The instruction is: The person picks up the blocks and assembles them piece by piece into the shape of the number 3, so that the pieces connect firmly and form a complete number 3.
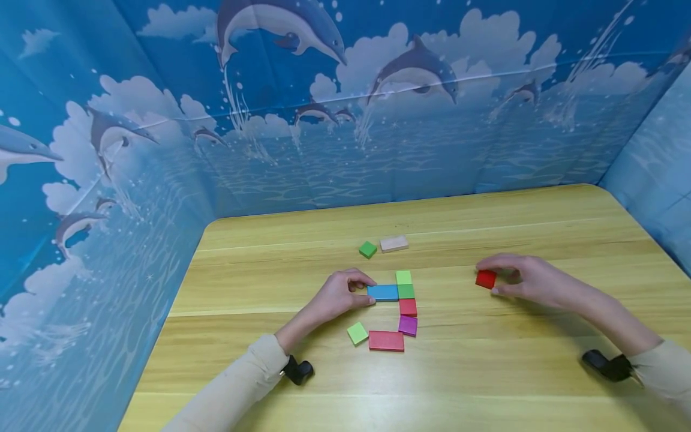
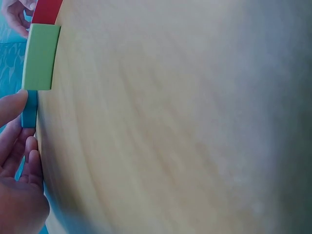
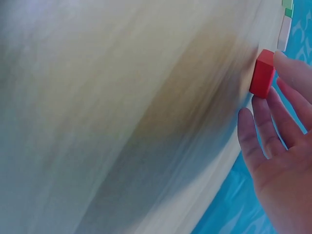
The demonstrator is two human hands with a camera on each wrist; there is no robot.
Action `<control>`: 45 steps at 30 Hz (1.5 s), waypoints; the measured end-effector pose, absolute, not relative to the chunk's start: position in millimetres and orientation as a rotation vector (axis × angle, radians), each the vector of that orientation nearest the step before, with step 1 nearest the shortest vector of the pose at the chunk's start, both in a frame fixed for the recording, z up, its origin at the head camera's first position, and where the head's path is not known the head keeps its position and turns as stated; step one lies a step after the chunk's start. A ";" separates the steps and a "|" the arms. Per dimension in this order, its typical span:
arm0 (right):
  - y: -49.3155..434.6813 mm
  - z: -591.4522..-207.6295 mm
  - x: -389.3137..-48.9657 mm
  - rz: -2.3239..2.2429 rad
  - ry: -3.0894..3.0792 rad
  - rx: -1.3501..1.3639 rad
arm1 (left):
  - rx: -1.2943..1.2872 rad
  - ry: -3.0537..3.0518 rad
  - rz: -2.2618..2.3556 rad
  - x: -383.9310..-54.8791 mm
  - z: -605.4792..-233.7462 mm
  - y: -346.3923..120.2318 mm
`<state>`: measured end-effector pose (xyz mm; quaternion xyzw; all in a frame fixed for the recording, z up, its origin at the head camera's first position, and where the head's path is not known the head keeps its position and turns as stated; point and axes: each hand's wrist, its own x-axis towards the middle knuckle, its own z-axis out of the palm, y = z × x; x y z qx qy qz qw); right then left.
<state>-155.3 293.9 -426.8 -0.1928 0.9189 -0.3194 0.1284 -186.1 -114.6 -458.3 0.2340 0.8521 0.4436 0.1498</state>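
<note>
My left hand (image 1: 341,292) pinches the left end of a flat blue block (image 1: 382,293) between thumb and fingers. That block's right end meets a green block (image 1: 406,291) in a short upright column. Light green (image 1: 403,277) caps the column, with red (image 1: 408,307) and purple (image 1: 408,326) pieces below. Off to the right, my right hand (image 1: 526,279) grips a bright red block (image 1: 485,279) between thumb and fingertips; the right wrist view shows this red block (image 3: 263,74) close to the wooden surface.
A long red block (image 1: 386,341) and a tilted light green square (image 1: 357,333) lie nearer me. Beyond the column are a green square (image 1: 368,249) and a pale wooden block (image 1: 394,243). A dolphin-printed curtain (image 1: 335,156) borders the wooden table (image 1: 259,252).
</note>
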 end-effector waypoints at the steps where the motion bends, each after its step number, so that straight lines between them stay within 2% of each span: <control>1: 294.1 -428.1 -155.6 -0.926 2.671 -0.562 | 0.671 2.450 1.275 -185.9 -458.8 -114.5; 19: 279.9 -432.8 -162.9 -0.950 2.612 -0.525 | 0.674 2.474 1.279 -185.0 -465.3 -113.4; 45: 239.4 -432.5 -183.4 -0.959 2.619 -0.631 | 0.684 2.469 1.297 -182.7 -465.6 -111.8</control>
